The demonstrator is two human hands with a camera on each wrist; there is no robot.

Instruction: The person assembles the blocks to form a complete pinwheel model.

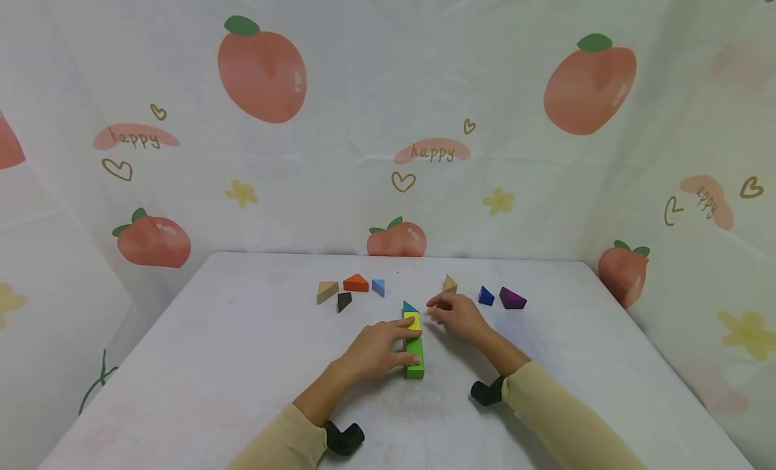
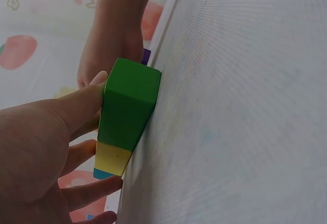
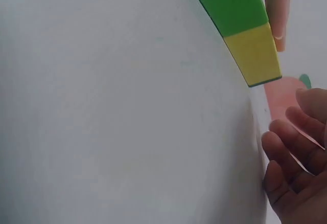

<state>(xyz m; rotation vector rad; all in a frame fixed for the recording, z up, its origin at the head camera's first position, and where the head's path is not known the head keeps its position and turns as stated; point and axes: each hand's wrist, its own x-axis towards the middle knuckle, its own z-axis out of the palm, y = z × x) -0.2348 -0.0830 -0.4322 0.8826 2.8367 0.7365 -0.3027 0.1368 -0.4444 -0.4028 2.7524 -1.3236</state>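
A green rectangular block [image 1: 415,371] and a yellow block [image 1: 411,317] lie end to end in a row on the white table, the green one nearer. Just behind the yellow block is a light blue triangular block [image 1: 409,306]. My left hand [image 1: 377,349] rests along the row's left side, its fingers spread and fairly straight, thumb on the green block [image 2: 130,98]. To the right of the row's far end hovers my right hand [image 1: 459,316], fingers loosely bent, with nothing held [image 3: 301,157].
Toward the back left lie a tan triangle [image 1: 327,291], an orange triangle [image 1: 356,283], a small blue triangle [image 1: 378,287] and a black block [image 1: 344,301]. At the back right are another tan block [image 1: 450,284], a dark blue block [image 1: 486,295] and a purple block [image 1: 512,298].
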